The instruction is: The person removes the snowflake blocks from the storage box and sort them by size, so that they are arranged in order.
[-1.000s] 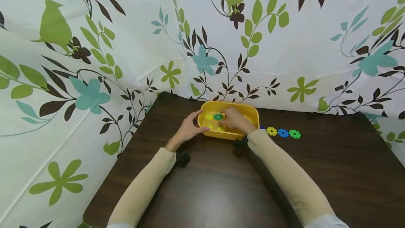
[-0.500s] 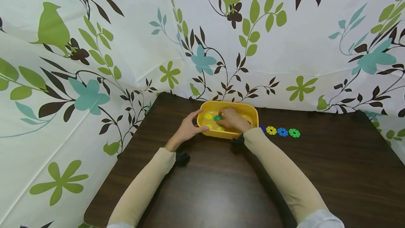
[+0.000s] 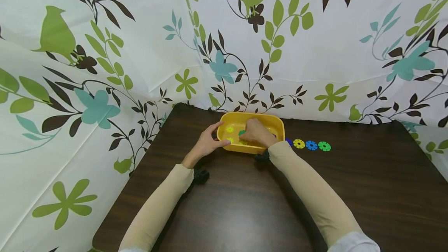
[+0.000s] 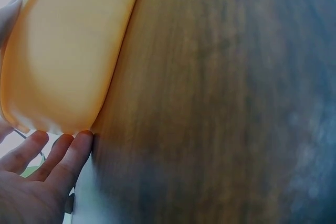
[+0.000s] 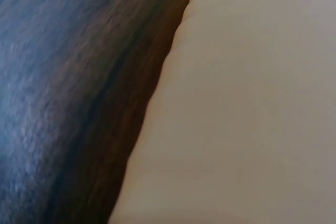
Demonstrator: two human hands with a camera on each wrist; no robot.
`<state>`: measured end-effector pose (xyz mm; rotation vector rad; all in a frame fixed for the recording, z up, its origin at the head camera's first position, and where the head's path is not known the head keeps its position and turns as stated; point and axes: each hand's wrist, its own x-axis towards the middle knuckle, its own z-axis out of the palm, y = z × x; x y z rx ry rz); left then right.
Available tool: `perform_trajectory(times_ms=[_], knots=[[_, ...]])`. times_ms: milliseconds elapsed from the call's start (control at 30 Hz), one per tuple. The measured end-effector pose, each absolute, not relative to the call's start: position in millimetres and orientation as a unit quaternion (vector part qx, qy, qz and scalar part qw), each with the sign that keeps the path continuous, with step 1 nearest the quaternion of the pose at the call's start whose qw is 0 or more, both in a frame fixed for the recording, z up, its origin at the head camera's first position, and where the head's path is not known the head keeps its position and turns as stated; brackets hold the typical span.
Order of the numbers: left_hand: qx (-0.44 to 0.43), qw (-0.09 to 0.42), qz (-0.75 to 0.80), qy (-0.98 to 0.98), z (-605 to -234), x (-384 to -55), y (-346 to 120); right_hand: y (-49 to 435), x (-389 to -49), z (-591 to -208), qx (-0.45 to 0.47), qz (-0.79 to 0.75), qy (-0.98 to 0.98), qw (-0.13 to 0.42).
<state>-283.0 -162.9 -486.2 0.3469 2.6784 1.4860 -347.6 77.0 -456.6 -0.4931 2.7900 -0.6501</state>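
A yellow plastic bin (image 3: 241, 149) stands near the table's back edge. My left hand (image 3: 206, 144) holds its left end, with the thumb at the front rim and the other fingers around the end wall. In the left wrist view, fingertips (image 4: 79, 142) touch the end of the bin. My right hand (image 3: 258, 132) reaches inside, fingers pointing down to the bottom; its fingertips are hidden, so I cannot tell whether they pinch anything. Beside them lies a green notched disc (image 3: 241, 132), partly covered. Yellow notched discs (image 3: 230, 129) lie at the bin's left end.
Right of the bin, a row of notched discs lies on the dark wooden table (image 3: 231, 205): blue (image 3: 289, 142), yellow (image 3: 299, 144), blue (image 3: 311, 145) and green (image 3: 324, 146). A patterned cloth (image 3: 297, 84) hangs behind. The right wrist view shows mostly a beige sleeve (image 5: 236, 103).
My right hand has shifted slightly within the bin and now covers more of the green disc and a yellow one near it. My left hand stays at the bin's left end.
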Motion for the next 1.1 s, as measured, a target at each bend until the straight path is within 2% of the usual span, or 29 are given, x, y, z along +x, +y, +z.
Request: perform_trajectory(times_ms=[367,833,1100], knots=[[0.100,0.036,0.479,0.871,-486,-281,-159,91,-336,-445,-0.163,-0.241,0.952,0.098],[0.109,0.029,0.480,0.870,-485,-280,-161,124,-314,-434,-0.190,-0.301,0.934,-0.025],[0.107,0.026,0.486,0.867,-485,-281,-163,149,-296,-423,-0.172,-0.318,0.930,-0.071]])
